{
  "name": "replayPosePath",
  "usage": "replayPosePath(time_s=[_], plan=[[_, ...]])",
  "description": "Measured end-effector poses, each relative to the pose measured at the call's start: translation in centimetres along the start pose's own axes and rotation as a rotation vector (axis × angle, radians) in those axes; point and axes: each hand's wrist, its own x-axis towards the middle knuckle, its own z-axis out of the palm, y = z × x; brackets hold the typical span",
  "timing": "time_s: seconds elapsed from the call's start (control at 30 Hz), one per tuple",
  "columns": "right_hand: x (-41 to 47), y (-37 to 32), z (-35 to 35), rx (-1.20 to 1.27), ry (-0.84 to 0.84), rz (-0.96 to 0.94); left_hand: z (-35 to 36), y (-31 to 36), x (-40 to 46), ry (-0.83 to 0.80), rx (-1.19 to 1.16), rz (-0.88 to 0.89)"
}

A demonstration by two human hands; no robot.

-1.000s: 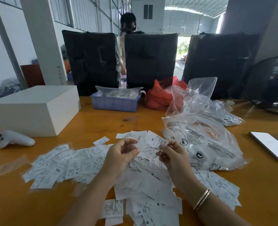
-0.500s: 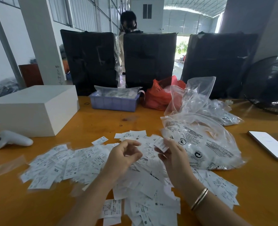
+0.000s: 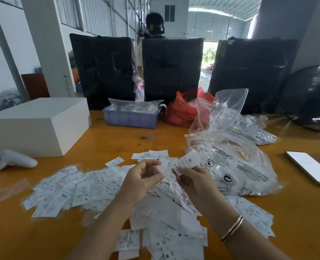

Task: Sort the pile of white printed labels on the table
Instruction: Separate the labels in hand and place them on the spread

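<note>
Labels [image 3: 102, 186] sprawl flat — right hand [image 3: 194, 182] pinches one upright.

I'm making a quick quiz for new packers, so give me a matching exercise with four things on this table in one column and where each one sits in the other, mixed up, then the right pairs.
Things:
1. white box
2. phone
3. blue tray
4. XL label

Places:
A. far side of the table, beside the red bag
B. held up in the right hand
C. left part of the table, behind the white controller
D. right edge of the table, screen lit

Pairs: 1-C, 2-D, 3-A, 4-B
</note>
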Motion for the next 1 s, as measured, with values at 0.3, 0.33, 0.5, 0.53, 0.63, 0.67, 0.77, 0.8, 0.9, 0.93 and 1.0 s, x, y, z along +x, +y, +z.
replayPosePath(time_s=[0.3, 0.33, 0.5, 0.53, 0.63, 0.67, 0.77, 0.8, 0.9, 0.93, 1.0], plan=[[-0.3, 1.6, 1.0, -0.106, -0.007, -0.111, 0.3, 0.1, -0.1, -0.032, 0.062, 0.032], [-0.3, 1.8, 1.0, -0.127, -0.014, -0.122, 0.4, 0.1, -0.1, -0.029, 0.061, 0.034], [0.0, 2.0, 1.0, -0.105, 0.070, -0.124, 0.3, 0.1, -0.2, -0.021, 0.047, 0.043], [0.2, 1.9, 0.8, -0.083, 0.099, -0.126, 0.3, 0.1, -0.2, -0.023, 0.045, 0.044], [0.1, 1.9, 0.7, -0.125, 0.090, -0.124, 0.3, 0.2, -0.2, -0.031, 0.046, 0.047], [0.1, 2.0, 0.7, -0.159, 0.079, -0.123, 0.3, 0.2, -0.2, -0.033, 0.052, 0.048], [-0.2, 2.1, 0.8, -0.248, 0.067, -0.117, 0.3, 0.2, -0.1, -0.022, 0.053, 0.038], [-0.3, 2.0, 0.8, -0.286, 0.051, -0.114, 0.3, 0.2, -0.1, -0.013, 0.045, 0.031], [-0.6, 1.6, 0.8, -0.415, 0.024, -0.081, 0.2, 0.3, 0.0, -0.002, 0.033, 0.009], [-0.7, 1.5, 0.7, -0.446, 0.022, -0.069, 0.2, 0.2, 0.0, -0.001, 0.029, 0.003], [-0.8, 1.4, 0.7, -0.505, 0.013, -0.057, 0.2, 0.2, -0.1, 0.002, 0.030, -0.006]])
